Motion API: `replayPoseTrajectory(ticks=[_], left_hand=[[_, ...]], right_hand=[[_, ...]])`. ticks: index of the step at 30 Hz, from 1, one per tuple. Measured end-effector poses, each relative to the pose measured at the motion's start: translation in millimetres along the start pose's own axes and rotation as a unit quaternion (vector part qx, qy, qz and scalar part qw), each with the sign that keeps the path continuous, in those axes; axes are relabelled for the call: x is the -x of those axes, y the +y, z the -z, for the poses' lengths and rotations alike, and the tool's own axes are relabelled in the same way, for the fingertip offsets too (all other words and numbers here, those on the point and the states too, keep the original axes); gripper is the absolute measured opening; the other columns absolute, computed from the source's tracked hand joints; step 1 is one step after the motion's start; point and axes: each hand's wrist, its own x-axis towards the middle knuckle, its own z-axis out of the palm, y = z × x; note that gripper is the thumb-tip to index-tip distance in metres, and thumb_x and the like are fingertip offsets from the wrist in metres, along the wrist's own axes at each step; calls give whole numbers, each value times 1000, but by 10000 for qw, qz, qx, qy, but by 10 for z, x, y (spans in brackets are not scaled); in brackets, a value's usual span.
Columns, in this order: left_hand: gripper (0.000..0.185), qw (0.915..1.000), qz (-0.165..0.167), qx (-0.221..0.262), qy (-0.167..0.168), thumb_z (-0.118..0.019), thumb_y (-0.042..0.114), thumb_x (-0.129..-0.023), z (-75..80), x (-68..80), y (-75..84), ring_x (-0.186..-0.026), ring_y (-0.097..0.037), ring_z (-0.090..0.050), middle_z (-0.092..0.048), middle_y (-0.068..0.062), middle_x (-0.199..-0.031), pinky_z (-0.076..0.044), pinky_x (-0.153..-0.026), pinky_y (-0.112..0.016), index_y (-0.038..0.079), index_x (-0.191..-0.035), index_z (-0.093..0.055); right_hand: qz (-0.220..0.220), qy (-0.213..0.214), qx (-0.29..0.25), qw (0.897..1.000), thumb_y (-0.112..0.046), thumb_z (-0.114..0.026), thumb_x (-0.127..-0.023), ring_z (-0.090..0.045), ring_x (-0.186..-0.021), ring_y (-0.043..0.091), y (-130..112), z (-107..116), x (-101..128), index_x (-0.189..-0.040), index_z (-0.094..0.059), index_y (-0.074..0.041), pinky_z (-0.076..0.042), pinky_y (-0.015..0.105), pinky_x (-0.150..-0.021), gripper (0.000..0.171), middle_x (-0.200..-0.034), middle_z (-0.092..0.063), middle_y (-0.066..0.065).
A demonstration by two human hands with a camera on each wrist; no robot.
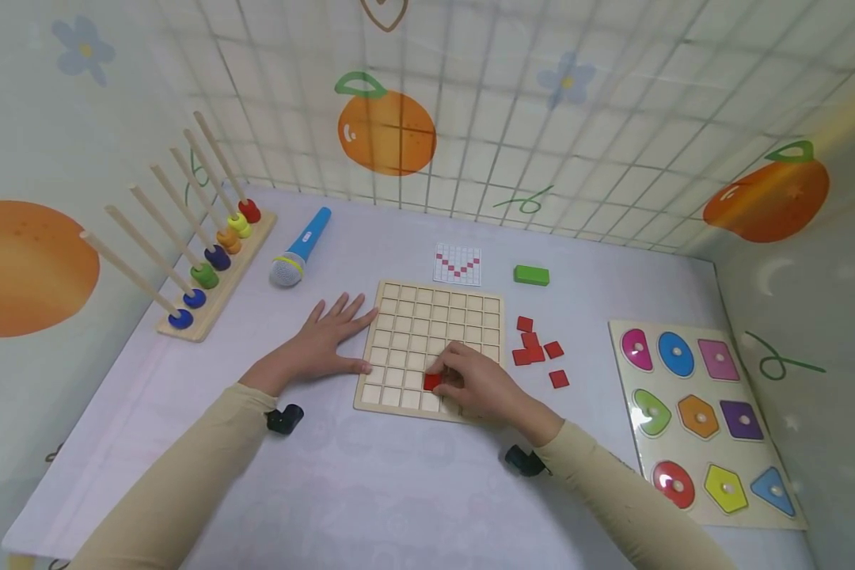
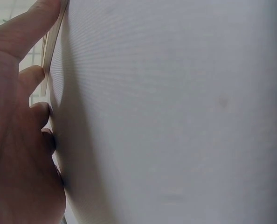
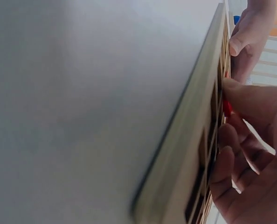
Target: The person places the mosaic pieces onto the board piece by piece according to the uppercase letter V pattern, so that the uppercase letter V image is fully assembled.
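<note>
A wooden grid board (image 1: pixel 403 324) with square cells lies flat on the white-covered table. At its left edge my left hand (image 1: pixel 325 342) rests with fingers spread, the thumb and index finger touching the frame. My right hand (image 1: pixel 479 385) is over the board's lower right part and pinches a red square tile (image 1: pixel 431 381) between thumb and fingers, down at a cell near the bottom. The right wrist view shows this red tile (image 3: pixel 227 108) edge-on at the grid, beside the thumb. Several loose red tiles (image 1: pixel 559 379) lie right of the board, some overlapping.
Behind the board are a pattern card (image 1: pixel 457 264) with red squares in a V and a green block (image 1: pixel 531 275). A blue toy microphone (image 1: pixel 305 247) and a wooden peg stand with coloured beads (image 1: pixel 204 275) are at left. A shape puzzle board (image 1: pixel 666 423) lies at right.
</note>
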Motion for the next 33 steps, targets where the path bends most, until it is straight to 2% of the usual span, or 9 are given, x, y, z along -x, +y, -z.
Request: replayPoseTrajectory(ticks=[7, 19, 24, 30, 33], left_hand=[[103, 10000, -38, 65, 3, -73, 63, -85, -1, -5, -11, -156, -33, 9, -3, -10, -171, 13, -123, -55, 23, -164, -21], [103, 10000, -20, 12, 3, -72, 63, -85, 2, -5, -8, -156, -34, 8, -3, -11, -171, 12, -123, -56, 22, -164, -21], [103, 10000, 1, -23, -19, -72, 64, -85, 4, -1, -6, -156, -33, 9, -3, -10, -171, 12, -123, -56, 23, -164, -20], [103, 10000, -1, 18, -36, -71, 64, -85, -11, -19, -22, -156, -33, 9, -2, -10, -171, 12, -123, -56, 23, -164, -20], [102, 10000, 16, 22, -29, -71, 65, -85, -11, -12, -38, -156, -32, 10, -2, -8, -171, 12, -123, -55, 24, -164, -20]], right_hand=[[80, 76, 100, 9999, -23, -79, -91, -56, -89, 4, -7, 5, 9, -112, -73, -24, -53, 24, -79, 22, -106, -59, -15], [370, 106, 189, 9991, -23, -79, -91, -55, -92, 5, 33, -5, 3, -109, -74, -23, -52, 25, -80, 18, -109, -61, -15], [265, 52, 187, 9995, -24, -78, -92, -54, -89, 6, 23, -10, -5, -113, -75, -25, -51, 25, -78, 22, -109, -61, -14], [57, 10, -121, 9999, -24, -77, -93, -55, -86, 8, 31, 20, 18, -119, -74, -27, -52, 25, -74, 27, -104, -59, -13], [-71, 38, -309, 9995, -22, -75, -93, -57, -88, 7, 54, 56, 32, -119, -73, -26, -54, 24, -77, 26, -105, -59, -12]])
